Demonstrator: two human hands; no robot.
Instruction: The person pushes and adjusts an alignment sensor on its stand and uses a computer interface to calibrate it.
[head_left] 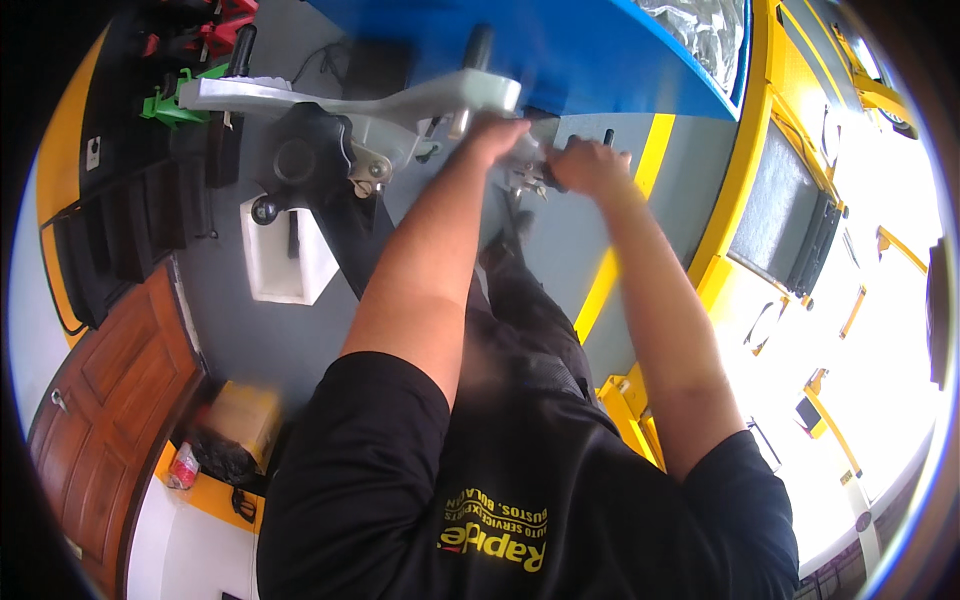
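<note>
Both my hands are raised at the top middle, over a silver metal fitting [525, 178] with small levers or bolts. My left hand [495, 138] is closed at its upper left side, just below the end of a long silver-grey metal arm [350, 103]. What its fingers hold is hidden. To the right, my right hand [590, 166] is closed against the fitting's dark end, and what it grips is also hidden. Motion blurs this spot. A black bracket [295, 158] with a round ball knob [264, 210] hangs under the arm's left part.
A large blue panel [590, 45] spans the top. Yellow posts [735, 210] rise on the right beside a bright opening. At left are a white box-shaped holder [285, 255], a brown wooden door [120, 400], a cardboard box [242, 415] and green stands [180, 100].
</note>
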